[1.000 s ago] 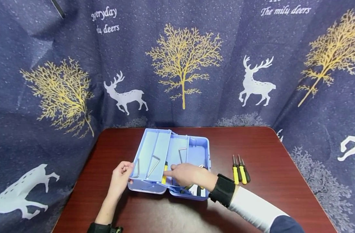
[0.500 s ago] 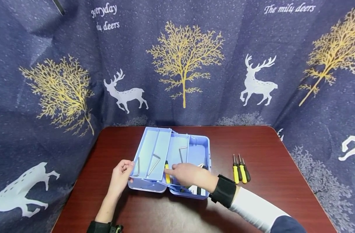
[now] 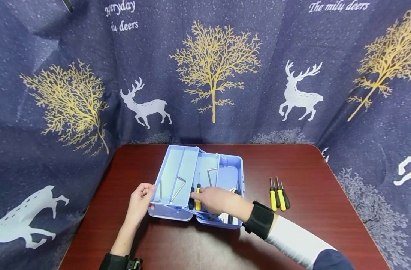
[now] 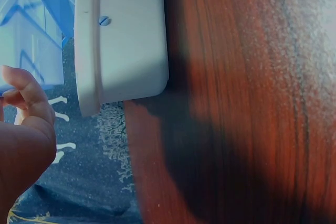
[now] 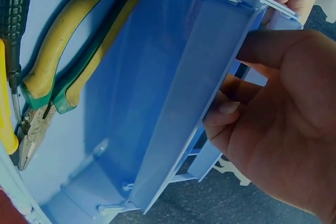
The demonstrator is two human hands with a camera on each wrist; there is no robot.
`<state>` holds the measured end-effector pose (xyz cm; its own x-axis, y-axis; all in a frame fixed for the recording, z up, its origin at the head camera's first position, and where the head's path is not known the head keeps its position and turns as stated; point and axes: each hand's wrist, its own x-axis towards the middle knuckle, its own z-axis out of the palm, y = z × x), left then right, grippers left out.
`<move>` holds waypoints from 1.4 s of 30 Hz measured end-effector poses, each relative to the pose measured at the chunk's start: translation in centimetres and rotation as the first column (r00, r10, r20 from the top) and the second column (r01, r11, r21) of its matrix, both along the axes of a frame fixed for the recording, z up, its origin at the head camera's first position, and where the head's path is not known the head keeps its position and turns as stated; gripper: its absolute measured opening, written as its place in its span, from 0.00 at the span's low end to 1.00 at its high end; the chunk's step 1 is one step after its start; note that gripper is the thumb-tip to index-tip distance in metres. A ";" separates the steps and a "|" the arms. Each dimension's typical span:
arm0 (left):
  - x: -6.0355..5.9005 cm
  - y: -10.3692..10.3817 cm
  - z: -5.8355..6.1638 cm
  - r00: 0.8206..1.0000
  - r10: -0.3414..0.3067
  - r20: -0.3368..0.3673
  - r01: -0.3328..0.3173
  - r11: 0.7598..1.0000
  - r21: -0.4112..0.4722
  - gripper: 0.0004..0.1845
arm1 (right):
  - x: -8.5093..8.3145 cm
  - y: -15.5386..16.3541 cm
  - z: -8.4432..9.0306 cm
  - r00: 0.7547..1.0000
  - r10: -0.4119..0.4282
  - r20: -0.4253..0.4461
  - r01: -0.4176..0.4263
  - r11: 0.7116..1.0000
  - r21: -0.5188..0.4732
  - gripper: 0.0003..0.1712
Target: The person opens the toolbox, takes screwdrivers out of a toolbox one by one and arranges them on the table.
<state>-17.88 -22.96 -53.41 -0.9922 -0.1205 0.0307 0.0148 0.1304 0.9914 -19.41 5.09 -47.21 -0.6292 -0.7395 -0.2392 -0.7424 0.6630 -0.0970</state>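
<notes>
1. Blue plastic toolbox [image 3: 230,165] sits open at the middle of the dark red wooden worktop [image 3: 310,225], with its cantilever tray [image 3: 178,176] swung out to the left.
2. Left hand [image 3: 140,204] grips the near left corner of the tray, fingers curled round its rim; the left wrist view shows only the pale box wall and a thumb.
3. Right hand [image 3: 218,200] reaches into the gap beside the tray. In the right wrist view its thumb and fingers [image 5: 231,109] pinch the edge of a tray wall.
4. Step in hand, as judged: positioning the tray while tools are stowed. The next move likely calls for a steady hold by the left hand so the linkage does not fold.
5. Tray contents: bent metal hex keys [image 3: 177,187]. A yellow-handled screwdriver [image 3: 198,197] stands just beside the right hand's fingertips. Pliers [image 5: 63,72] with yellow-green grips lie in the lower compartment.
6. Three more screwdrivers [image 3: 278,197] lie together on the worktop, right of the toolbox and apart from it.
</notes>
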 end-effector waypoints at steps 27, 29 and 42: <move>0.0 0.0 -0.4 1.000 0.000 0.006 0.000 1.000 -0.005 0.12 | -0.3 -0.7 -0.5 0.947 -0.317 0.050 0.315 0.889 -0.332 0.08; 0.0 0.0 -0.3 1.000 0.006 0.007 -0.006 1.000 -0.002 0.12 | -0.4 -0.5 -0.6 0.953 -0.301 0.041 0.294 0.878 -0.378 0.09; -0.1 0.0 0.1 1.000 0.003 0.012 -0.003 1.000 -0.006 0.11 | -0.4 1.9 -0.5 0.928 -0.352 0.119 0.360 0.770 -0.527 0.04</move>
